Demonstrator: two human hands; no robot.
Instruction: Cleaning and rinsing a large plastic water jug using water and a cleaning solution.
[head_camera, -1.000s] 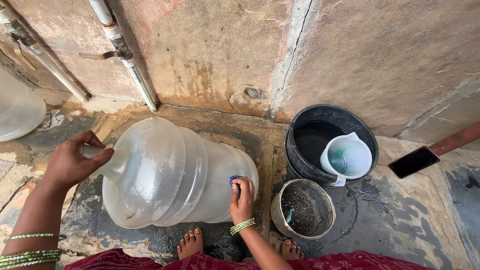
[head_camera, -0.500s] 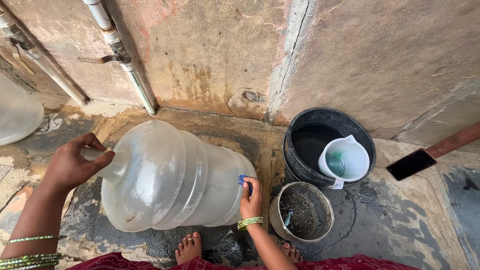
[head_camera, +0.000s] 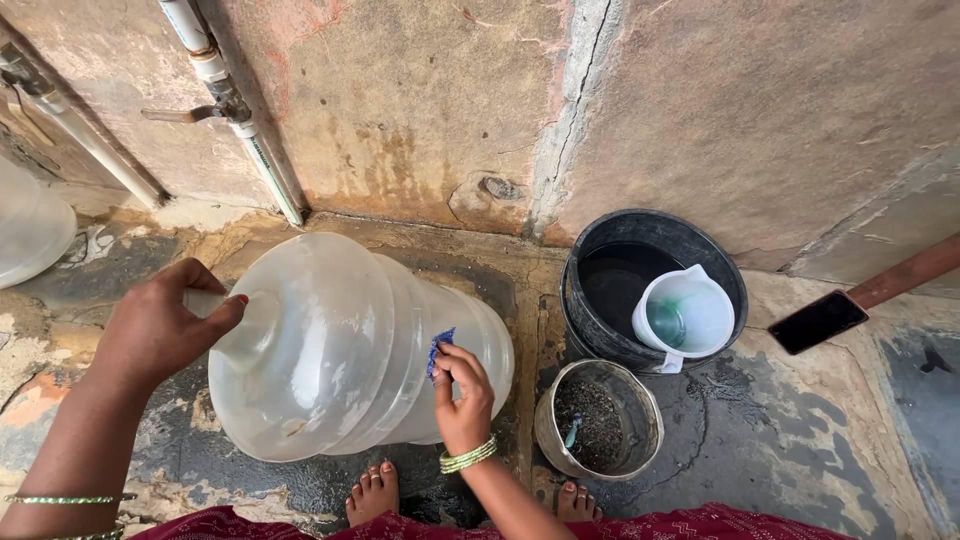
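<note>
A large clear plastic water jug (head_camera: 340, 350) lies tilted on the wet stone floor, neck pointing left. My left hand (head_camera: 155, 330) is closed around the jug's neck. My right hand (head_camera: 462, 395) presses a small blue scrub pad (head_camera: 441, 347) against the jug's ribbed side near its base. Both wrists wear green bangles. My bare feet (head_camera: 372, 492) show just below the jug.
A black bucket (head_camera: 600, 240) of water holds a white jug-shaped mug (head_camera: 685, 312). A small metal pot (head_camera: 598, 420) with dark grit stands in front of it. A dark phone (head_camera: 818, 321) lies at right. Pipes with a tap (head_camera: 215, 85) run down the wall. Another clear container (head_camera: 30, 230) sits far left.
My right hand has slid the blue pad along the jug's side, from nearer the base end toward the middle. The left hand keeps its hold on the neck.
</note>
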